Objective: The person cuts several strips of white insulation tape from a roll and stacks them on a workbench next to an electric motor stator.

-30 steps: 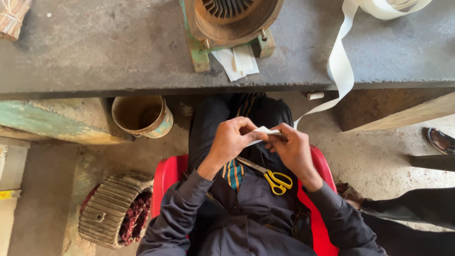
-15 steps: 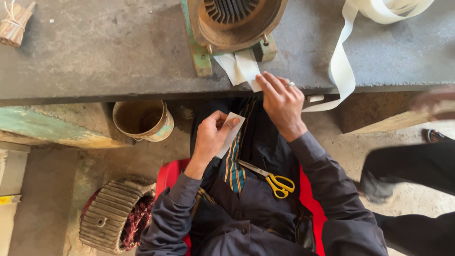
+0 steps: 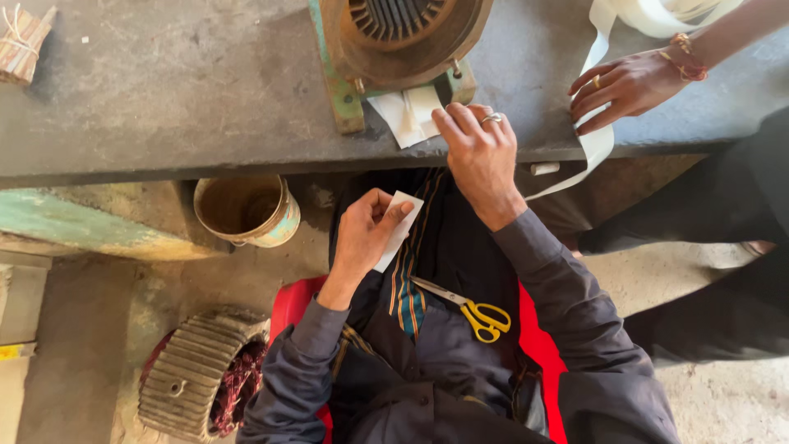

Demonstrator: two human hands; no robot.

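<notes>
My left hand (image 3: 367, 229) holds a small white paper strip (image 3: 399, 228) above my lap. My right hand (image 3: 477, 150) reaches up to the bench edge, its fingers resting on a stack of white paper pieces (image 3: 408, 117) that lie under the foot of a rusty motor stator housing (image 3: 400, 41). Yellow-handled scissors (image 3: 470, 310) lie on my lap. Another person's hand (image 3: 618, 86), with bangles and a ring, touches a long white paper ribbon (image 3: 597, 141) hanging over the bench edge at the right.
A dark workbench (image 3: 181, 90) spans the top. A bundle of sticks (image 3: 25, 43) lies at its far left. Under it stand a rusty tin can (image 3: 243, 210) and a ribbed motor casing with windings (image 3: 201, 376). I sit on a red chair (image 3: 288, 304).
My hands have parted: the right hand rose from my lap to the paper pieces on the bench, the left kept the strip. Another person's hand has come in at the right.
</notes>
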